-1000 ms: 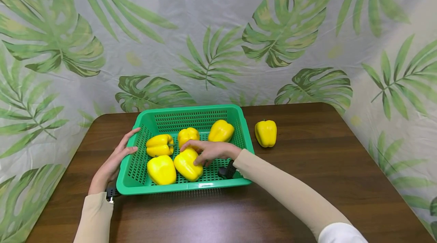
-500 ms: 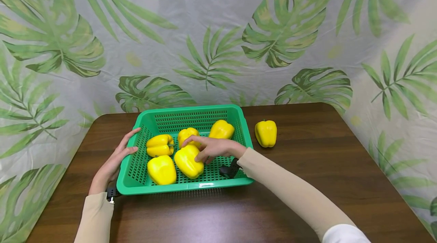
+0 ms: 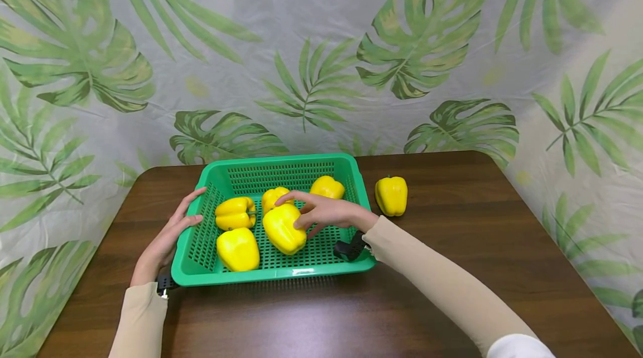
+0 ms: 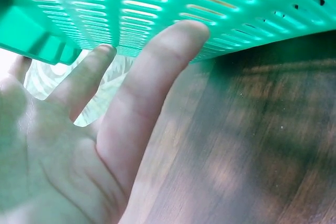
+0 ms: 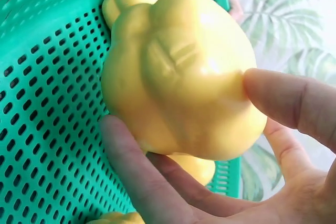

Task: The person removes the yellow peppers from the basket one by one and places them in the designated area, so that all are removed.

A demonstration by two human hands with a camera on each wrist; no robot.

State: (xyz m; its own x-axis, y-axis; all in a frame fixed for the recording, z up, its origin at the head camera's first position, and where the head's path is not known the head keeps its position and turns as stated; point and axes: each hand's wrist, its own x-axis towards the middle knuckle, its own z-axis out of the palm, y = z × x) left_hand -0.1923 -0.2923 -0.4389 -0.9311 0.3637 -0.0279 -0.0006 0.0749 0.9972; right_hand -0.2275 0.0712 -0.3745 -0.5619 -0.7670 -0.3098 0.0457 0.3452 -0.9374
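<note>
In the head view, my right hand [image 3: 326, 211] holds a yellow bell pepper [image 3: 283, 229] over the floor of a green plastic basket [image 3: 271, 274]. The right wrist view shows fingers and thumb around this bell pepper [image 5: 184, 77], gripping its sides. My left hand [image 3: 163, 240] touches the basket's left side with extended fingers; the left wrist view shows fingertips [image 4: 191, 32] against the slotted outer wall [image 4: 142, 3]. Other yellow bell peppers lie in the basket: one at front left [image 3: 238, 249], one behind it [image 3: 235, 213], one at the middle back [image 3: 273, 199] and one at back right [image 3: 327, 186].
Another yellow bell pepper [image 3: 391, 196] stands on the brown wooden table [image 3: 477, 235], right of the basket. A leaf-patterned cloth [image 3: 321, 56] hangs behind the table. A black wrist camera [image 3: 350, 246] on the right arm sits over the basket's front right corner.
My right hand has lifted the bell pepper from its spot at the basket's front middle and moved it slightly right and back. The left hand and basket have stayed in place.
</note>
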